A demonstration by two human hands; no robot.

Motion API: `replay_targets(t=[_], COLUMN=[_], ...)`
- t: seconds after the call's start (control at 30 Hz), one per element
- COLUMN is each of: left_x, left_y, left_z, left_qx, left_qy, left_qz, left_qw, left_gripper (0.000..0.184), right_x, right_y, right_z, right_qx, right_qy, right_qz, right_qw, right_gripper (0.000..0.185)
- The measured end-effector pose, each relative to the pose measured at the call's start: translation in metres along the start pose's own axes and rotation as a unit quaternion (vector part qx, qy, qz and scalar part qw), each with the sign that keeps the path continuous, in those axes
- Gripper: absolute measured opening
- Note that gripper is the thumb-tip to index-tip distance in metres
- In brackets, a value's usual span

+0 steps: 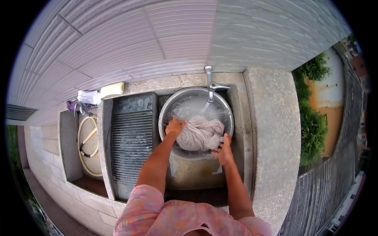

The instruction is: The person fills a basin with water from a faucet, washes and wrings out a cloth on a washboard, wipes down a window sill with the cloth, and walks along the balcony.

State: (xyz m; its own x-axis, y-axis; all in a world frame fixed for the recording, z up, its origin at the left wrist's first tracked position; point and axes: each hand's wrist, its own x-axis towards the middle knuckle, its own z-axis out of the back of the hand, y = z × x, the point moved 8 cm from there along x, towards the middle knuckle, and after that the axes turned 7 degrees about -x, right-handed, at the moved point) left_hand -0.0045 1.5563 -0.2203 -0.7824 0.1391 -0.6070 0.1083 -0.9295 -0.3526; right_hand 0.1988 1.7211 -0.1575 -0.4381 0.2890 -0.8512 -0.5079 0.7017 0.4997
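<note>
A round metal basin (162, 114) stands in the stone sink under a metal tap (210, 84), and water runs from the tap into it. Inside lies a bunched, wet, pale cloth (201, 135). My left hand (175, 126) is at the cloth's left side, its fingers closed on the fabric. At the lower right of the basin, my right hand (224, 150) pinches an edge of the same cloth between thumb and fingers.
Left of the basin is a dark ribbed washboard (132, 137). Further left, a coiled cream hose (80, 147) lies in a side compartment. A yellowish block (112, 90) and a white cloth (89, 97) rest on the back ledge. A broad stone ledge (275, 129) borders the right.
</note>
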Motion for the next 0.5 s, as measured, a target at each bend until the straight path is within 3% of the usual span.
replay_targets(t=[0.03,0.1,0.13,0.2,0.23,0.27,0.3,0.37,0.4,0.43,0.5], left_x=[-0.008,-0.017,-0.027,-0.062,-0.091,-0.125,-0.155,-0.208,-0.225,-0.237,-0.228], left_y=[-0.007,-0.02,-0.033,-0.074,-0.102,-0.13,-0.151,-0.18,-0.186,-0.189,-0.187], left_z=[-0.02,-0.06,-0.072,-0.078,-0.061,-0.04,-0.024,0.005,0.006,0.005,-0.004], left_qx=[-0.003,-0.167,-0.321,-0.471,-0.424,-0.376,-0.394,-0.369,-0.35,-0.331,-0.263], left_qy=[-0.008,0.048,0.111,0.143,0.145,0.145,0.161,0.173,0.163,0.155,0.101], left_qz=[-0.031,-0.09,-0.114,-0.194,-0.258,-0.322,-0.382,-0.467,-0.489,-0.511,-0.531], left_qw=[0.999,0.981,0.934,0.849,0.856,0.857,0.82,0.785,0.782,0.778,0.799], left_gripper=[0.071,0.054,0.044,0.027,0.028,0.029,0.027,0.025,0.021,0.017,0.013], right_x=[-0.003,0.003,0.011,0.012,0.026,0.052,0.058,0.057,0.038,0.011,0.032], right_y=[0.001,0.003,-0.002,0.004,-0.002,-0.004,0.009,0.032,0.034,0.04,0.026], right_z=[-0.006,-0.013,-0.019,-0.031,-0.023,-0.02,-0.018,-0.007,-0.022,-0.041,-0.041], right_qx=[-0.026,-0.022,0.022,0.061,0.062,0.105,0.043,-0.071,0.087,0.242,0.312], right_qy=[-0.004,0.003,0.047,0.149,0.151,0.201,0.213,0.163,0.244,0.311,0.458], right_qz=[-0.015,-0.034,-0.078,-0.109,-0.111,-0.058,0.076,0.343,0.225,0.096,0.076], right_qw=[1.0,0.999,0.996,0.981,0.98,0.972,0.973,0.922,0.939,0.914,0.828], right_gripper=[0.088,0.095,0.097,0.1,0.1,0.097,0.084,0.06,0.053,0.045,0.041])
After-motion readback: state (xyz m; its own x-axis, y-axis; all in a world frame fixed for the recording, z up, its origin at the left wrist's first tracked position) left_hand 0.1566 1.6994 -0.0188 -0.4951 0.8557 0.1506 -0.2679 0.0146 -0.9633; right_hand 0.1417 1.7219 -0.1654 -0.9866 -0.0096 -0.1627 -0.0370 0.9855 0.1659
